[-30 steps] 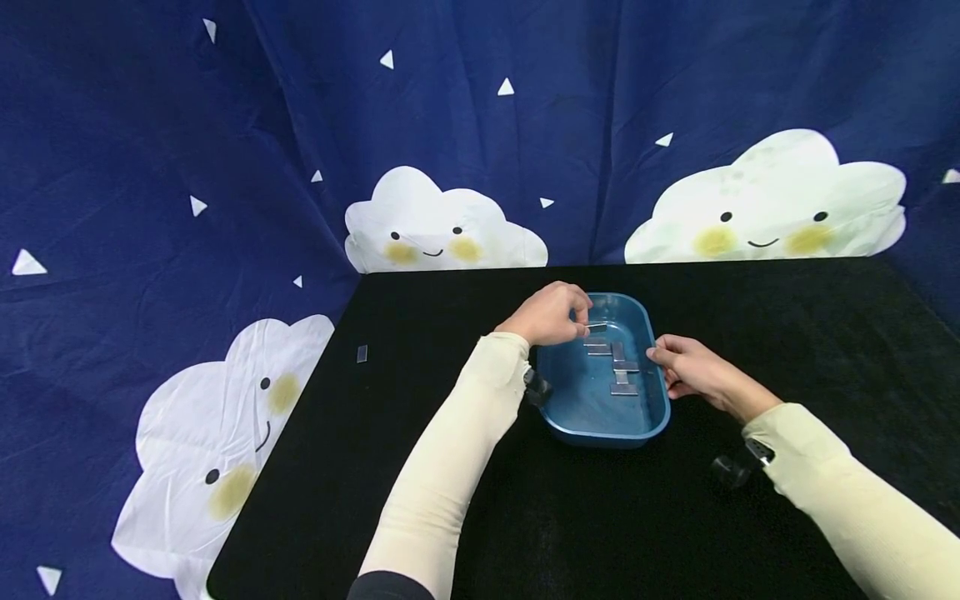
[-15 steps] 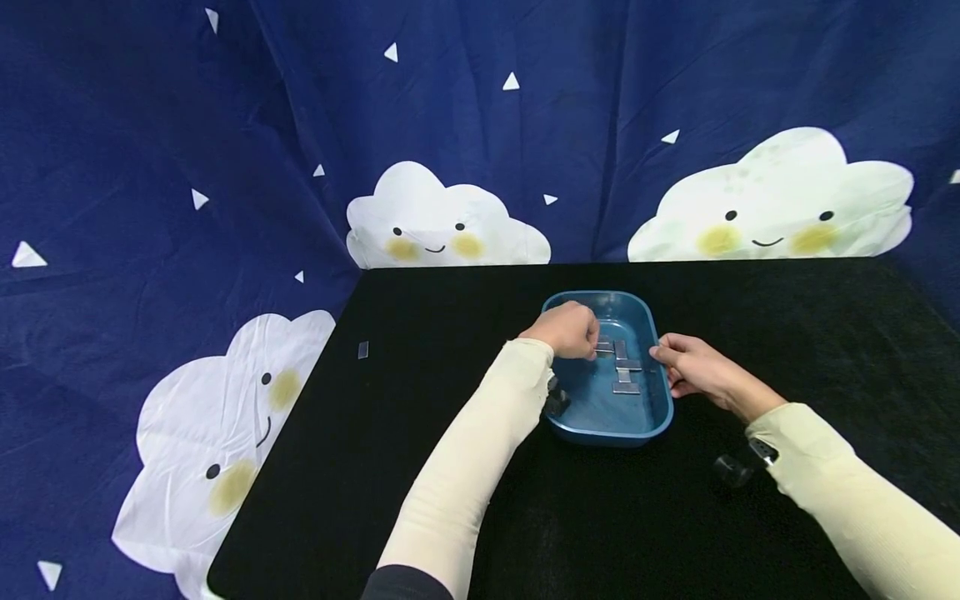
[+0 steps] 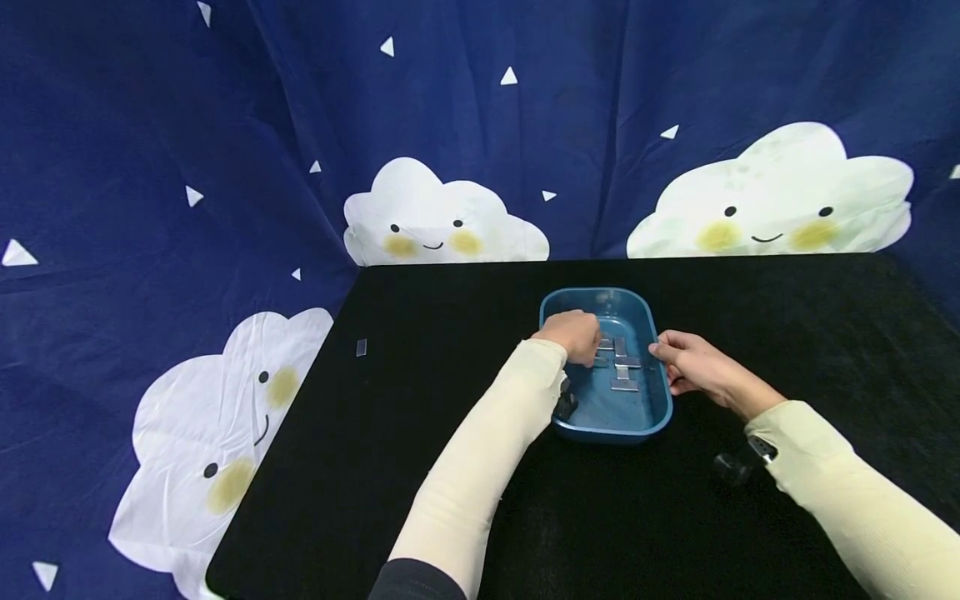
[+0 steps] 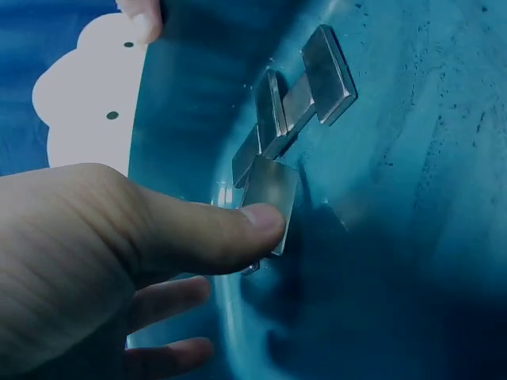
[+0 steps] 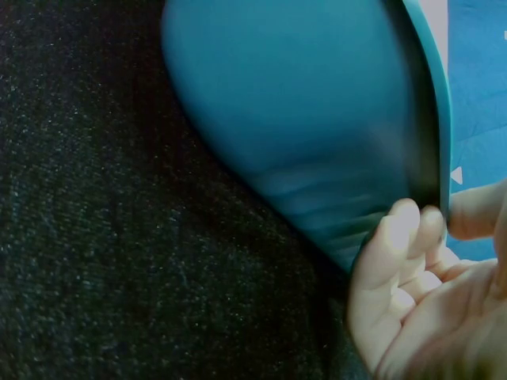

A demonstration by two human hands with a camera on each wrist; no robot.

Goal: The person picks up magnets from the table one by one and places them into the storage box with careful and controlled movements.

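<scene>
A blue plastic basin [image 3: 603, 410] stands on the black table. On its floor, several flat silver metal blocks [image 4: 329, 75] lie overlapping in a staggered row. Inside the basin my left hand [image 3: 573, 335] pinches one more rectangular silver block [image 4: 273, 186], its thumb lying on the block's face. That block is close against the end of the row in the left wrist view; whether it touches the others, I cannot tell. My right hand [image 3: 697, 367] grips the basin's right rim, thumb at the inside edge and fingers curled against the outer wall [image 5: 301, 95].
A single small rectangular piece [image 3: 362, 347] lies on the black tabletop [image 3: 420, 400], well left of the basin. Behind the table hangs a dark blue curtain [image 3: 450, 83] printed with white clouds and triangles.
My left hand has moved from above the basin's far left side down into it, bringing the silver block to the row. The right hand keeps its place on the rim.
</scene>
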